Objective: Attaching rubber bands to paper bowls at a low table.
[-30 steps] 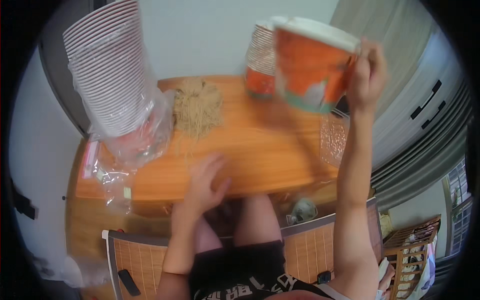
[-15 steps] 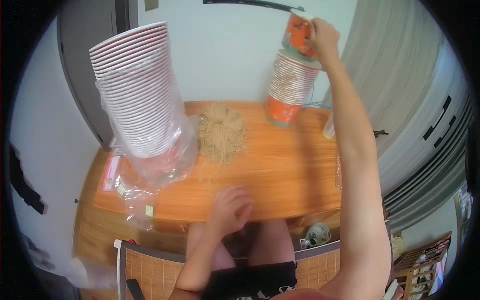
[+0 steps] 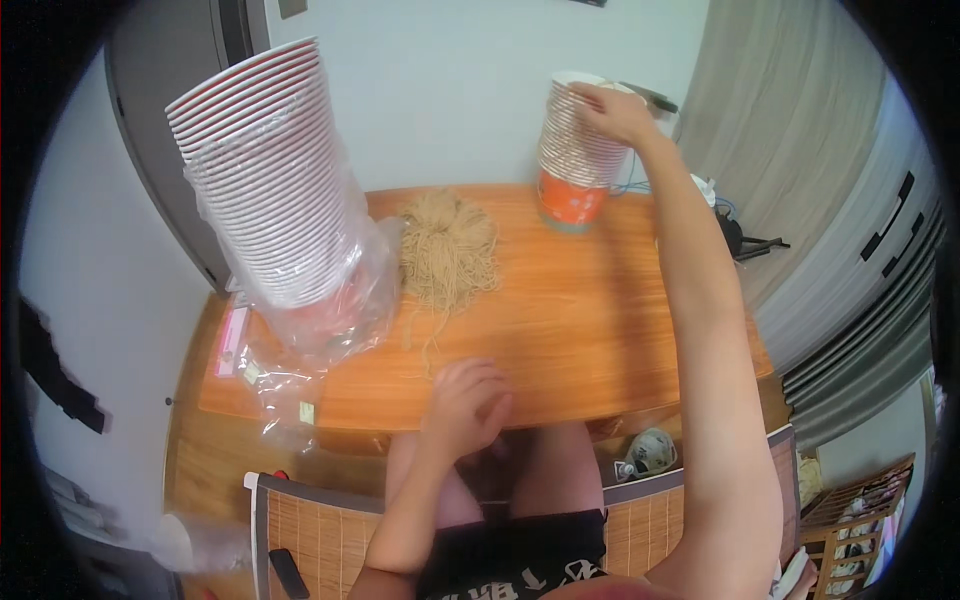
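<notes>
At the back right of the table, a short stack of paper buckets (image 3: 585, 150) stands upright, with white rims and an orange lowest wall. My right hand (image 3: 615, 113) reaches over its top, fingers closed at the rim of the uppermost paper bucket. My left hand (image 3: 467, 405) lies at the table's front edge, loosely open with the thumb apart, and holds nothing. Just beyond it is a loose bundle of tan strings (image 3: 447, 250), a few strands trailing toward me. A tall, leaning stack of paper buckets (image 3: 265, 180) in clear plastic rises on the left.
The wooden table (image 3: 560, 340) meets a white wall at the back. A crumpled clear bag (image 3: 285, 400) hangs over the front left edge beside a pink and white box (image 3: 232, 340). A black phone (image 3: 288, 572) lies on the woven seat. Dark handles (image 3: 755, 245) stick out at the right.
The orange paper bucket my right hand held above the short stack now sits nested on it, and that hand has come down. My left hand has barely moved. The view has shifted slightly.
</notes>
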{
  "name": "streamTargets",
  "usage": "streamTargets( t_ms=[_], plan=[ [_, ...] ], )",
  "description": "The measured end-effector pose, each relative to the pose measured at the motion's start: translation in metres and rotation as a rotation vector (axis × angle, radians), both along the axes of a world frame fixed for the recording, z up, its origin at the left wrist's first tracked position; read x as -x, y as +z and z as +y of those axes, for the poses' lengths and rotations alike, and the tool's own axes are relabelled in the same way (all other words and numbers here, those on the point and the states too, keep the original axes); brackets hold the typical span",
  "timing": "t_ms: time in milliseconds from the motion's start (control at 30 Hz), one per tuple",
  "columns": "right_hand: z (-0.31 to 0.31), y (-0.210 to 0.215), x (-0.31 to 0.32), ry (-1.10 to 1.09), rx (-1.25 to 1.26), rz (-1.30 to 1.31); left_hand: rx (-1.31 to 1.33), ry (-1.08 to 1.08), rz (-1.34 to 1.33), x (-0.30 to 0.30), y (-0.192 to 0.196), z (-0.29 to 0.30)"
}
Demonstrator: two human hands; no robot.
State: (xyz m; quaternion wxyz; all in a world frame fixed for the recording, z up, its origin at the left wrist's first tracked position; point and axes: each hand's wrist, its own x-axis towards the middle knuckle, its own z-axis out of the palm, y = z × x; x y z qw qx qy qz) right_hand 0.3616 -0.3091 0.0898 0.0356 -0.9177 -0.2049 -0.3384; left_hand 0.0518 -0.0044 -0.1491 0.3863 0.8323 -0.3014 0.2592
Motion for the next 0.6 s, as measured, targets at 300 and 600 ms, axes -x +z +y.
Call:
streamTargets(
  t_ms=[300, 600],
  plan=[
    [0.070, -0.156, 0.096, 0.334, -0.240, -0.326, 0.279, 0.211, -0.187, 0.005, 0.053, 0.055],
    [0.071, -0.229, 0.131, 0.327, -0.341, -0.109, -0.469, 0.715, -0.804, -0.045, 0.331, 0.158]
  ],
)
